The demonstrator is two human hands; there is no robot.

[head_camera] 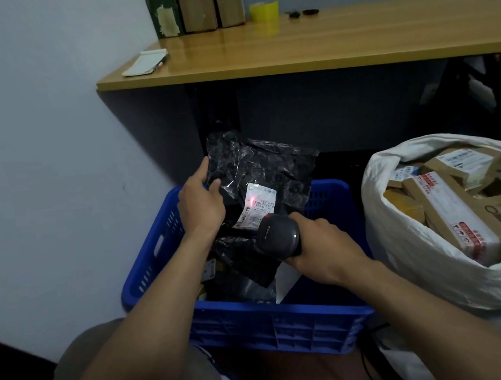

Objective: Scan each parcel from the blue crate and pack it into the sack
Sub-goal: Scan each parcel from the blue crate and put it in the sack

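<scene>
A black plastic parcel with a white shipping label is held up above the blue crate. My left hand grips the parcel's left edge. My right hand holds a black barcode scanner just below the label, and a red scan light falls on the label. More dark parcels lie inside the crate. To the right stands the white sack, open and filled with several cardboard parcels.
A wooden desk stands behind the crate, with cardboard boxes, a yellow tape roll and a notepad on it. A wall is at the left. My knee is at the lower left.
</scene>
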